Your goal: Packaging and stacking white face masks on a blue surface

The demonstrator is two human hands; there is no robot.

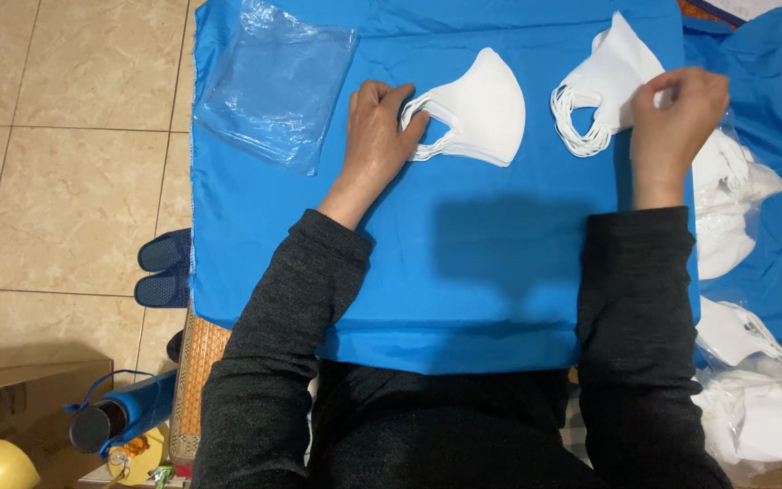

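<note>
While the left hand (377, 136) rests flat on one stack of white masks (477, 109) on the blue desk (463, 272), the right hand (676, 118) pinches another stack (604, 86); loose masks (753, 389) wait, plastic bag (273, 81) lies unfilled

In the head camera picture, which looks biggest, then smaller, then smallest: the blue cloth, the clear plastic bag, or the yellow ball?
1. Blue cloth, by far the biggest.
2. Clear plastic bag.
3. Yellow ball, smallest, though the picture's edge cuts part of it off.
</note>
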